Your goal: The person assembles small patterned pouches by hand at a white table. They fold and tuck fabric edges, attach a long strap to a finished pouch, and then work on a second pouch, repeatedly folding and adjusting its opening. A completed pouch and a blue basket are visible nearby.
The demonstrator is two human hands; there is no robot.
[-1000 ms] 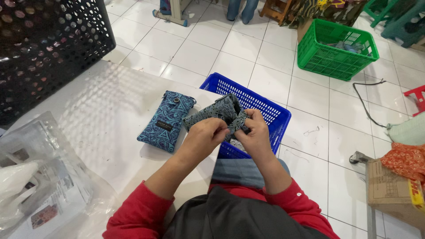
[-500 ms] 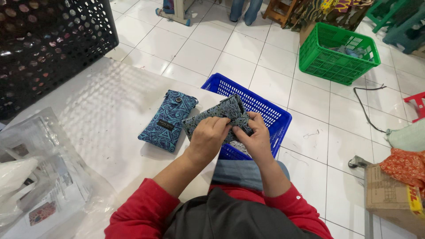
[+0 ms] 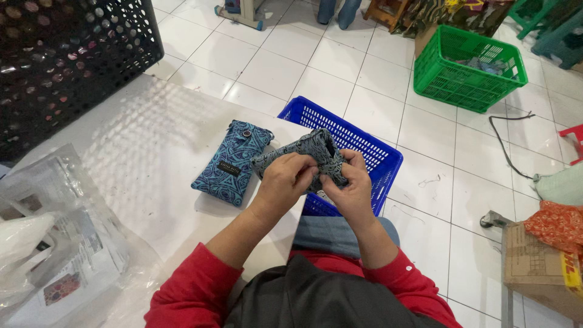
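Both of my hands grip a grey-blue patterned fabric pouch (image 3: 313, 149) above the edge of the white table (image 3: 139, 146). My left hand (image 3: 285, 182) pinches its near side, and my right hand (image 3: 351, 188) holds its right end, fingers tucked into the fabric. A second, brighter blue patterned pouch (image 3: 231, 161) with a small dark label and a button lies flat on the table just left of my hands. Beneath and behind the held pouch stands a blue plastic basket (image 3: 370, 152) on the floor.
A black perforated crate (image 3: 67, 61) stands at the table's far left. Clear plastic bags with printed sheets (image 3: 54, 237) lie at the near left. On the tiled floor are a green basket (image 3: 470, 67), a cardboard box (image 3: 537, 267), orange cloth (image 3: 559, 225) and a cable (image 3: 510, 152).
My hands have kept working the held pouch, shifting their grip a little on the fabric. The pouch on the table has stayed where it was.
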